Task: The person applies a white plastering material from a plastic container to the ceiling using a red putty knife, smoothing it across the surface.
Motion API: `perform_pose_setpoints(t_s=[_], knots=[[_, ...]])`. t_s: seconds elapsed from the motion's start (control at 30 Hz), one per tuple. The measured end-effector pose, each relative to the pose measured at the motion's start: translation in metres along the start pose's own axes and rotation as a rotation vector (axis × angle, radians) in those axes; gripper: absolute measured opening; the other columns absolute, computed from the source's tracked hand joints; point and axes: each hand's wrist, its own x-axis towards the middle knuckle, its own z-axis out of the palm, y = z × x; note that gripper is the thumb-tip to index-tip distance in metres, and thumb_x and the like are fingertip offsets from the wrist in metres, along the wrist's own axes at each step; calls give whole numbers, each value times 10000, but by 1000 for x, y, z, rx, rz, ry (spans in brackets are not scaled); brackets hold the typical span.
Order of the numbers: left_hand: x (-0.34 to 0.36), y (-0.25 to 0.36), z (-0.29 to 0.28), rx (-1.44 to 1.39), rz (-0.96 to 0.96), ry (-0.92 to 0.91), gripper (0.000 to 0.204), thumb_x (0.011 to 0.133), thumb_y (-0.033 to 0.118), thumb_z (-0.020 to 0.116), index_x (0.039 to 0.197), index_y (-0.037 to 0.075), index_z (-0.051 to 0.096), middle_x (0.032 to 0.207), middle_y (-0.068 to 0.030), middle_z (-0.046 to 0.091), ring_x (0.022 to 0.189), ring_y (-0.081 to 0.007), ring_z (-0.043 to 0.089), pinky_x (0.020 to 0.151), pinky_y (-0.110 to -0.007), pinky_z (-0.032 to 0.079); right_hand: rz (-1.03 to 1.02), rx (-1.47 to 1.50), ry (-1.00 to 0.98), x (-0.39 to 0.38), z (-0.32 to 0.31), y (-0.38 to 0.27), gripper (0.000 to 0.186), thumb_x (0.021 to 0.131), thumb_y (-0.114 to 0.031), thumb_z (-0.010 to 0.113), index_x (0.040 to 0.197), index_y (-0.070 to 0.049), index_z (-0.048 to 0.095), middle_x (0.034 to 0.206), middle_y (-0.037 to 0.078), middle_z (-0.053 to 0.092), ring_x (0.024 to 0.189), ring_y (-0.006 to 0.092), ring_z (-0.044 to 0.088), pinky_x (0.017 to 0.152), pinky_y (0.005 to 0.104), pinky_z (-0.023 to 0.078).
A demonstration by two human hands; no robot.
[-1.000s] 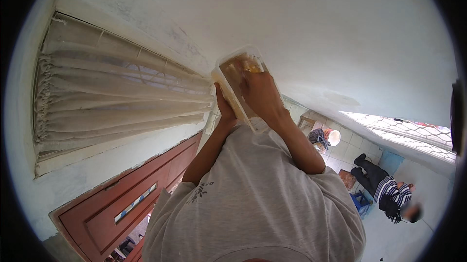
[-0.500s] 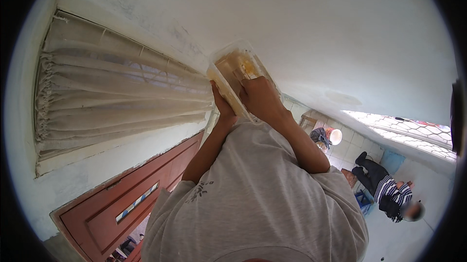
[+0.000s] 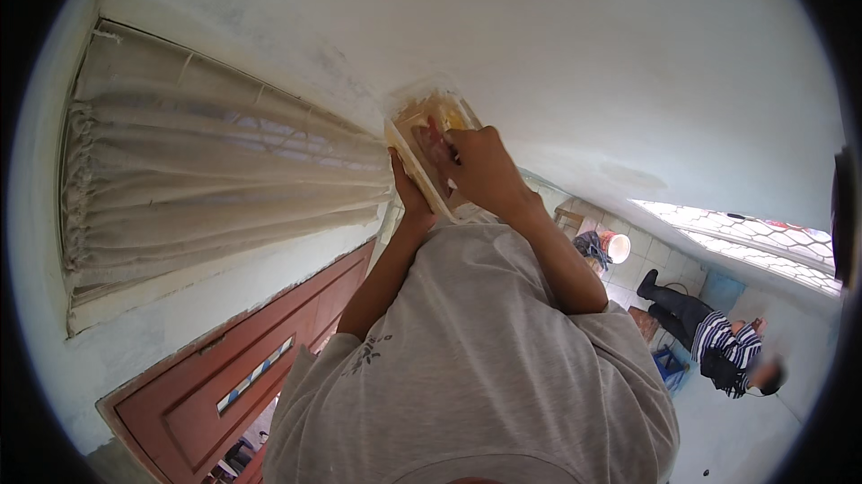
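Observation:
A clear rectangular plastic container [image 3: 415, 159] is held up in front of my chest, tilted. My left hand [image 3: 414, 194] grips its left long side, thumb along the outer wall. Inside, the bottom looks brownish, with a yellow-orange patch [image 3: 455, 118] toward the far end. Over the container's right side my right hand [image 3: 489, 171] reaches in with its fingers curled. A blurred reddish-brown piece [image 3: 435, 134] shows at those fingertips; its kind cannot be made out. The right hand covers much of the near right part of the container.
A curtained window [image 3: 233, 156] is on the left, above a reddish-brown door [image 3: 202, 394]. Pale wall [image 3: 584, 62] spans the far side. At right are a bucket [image 3: 618, 248], a barred window [image 3: 745, 242], a blue stool [image 3: 669, 367] and a seated person [image 3: 718, 338] in stripes.
My right hand has risen slightly, and a reddish-brown piece now shows at its fingertips. My left hand keeps its hold on the container. The seated person's legs have shifted a little.

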Motion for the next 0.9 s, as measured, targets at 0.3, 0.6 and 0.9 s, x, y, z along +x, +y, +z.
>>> perform_pose_setpoints(t_s=[0.3, 0.6, 0.9], knots=[[11, 4, -21, 58, 34, 46, 775, 972, 716, 312, 1495, 152, 405, 1427, -73, 508, 1250, -249, 532, 1077, -411, 424, -171, -162, 22, -5, 11, 1, 229, 884, -111, 634, 761, 81, 607, 673, 228, 648, 571, 361, 650, 580, 397, 518], [5, 19, 11, 47, -142, -216, 794, 968, 727, 282, 1506, 148, 371, 1463, -122, 474, 1291, -320, 517, 1064, -519, 459, -7, 306, 230, -22, -50, -23, 161, 937, -61, 662, 933, 99, 662, 696, 63, 681, 646, 27, 558, 557, 241, 473], [4, 15, -13, 40, -212, -147, 698, 995, 607, 346, 1490, 115, 375, 1419, -139, 502, 1259, -303, 545, 1034, -490, 494, 32, 159, 234, -35, -36, -17, 158, 909, -72, 666, 957, 78, 681, 645, 102, 657, 572, 61, 537, 542, 263, 453]])
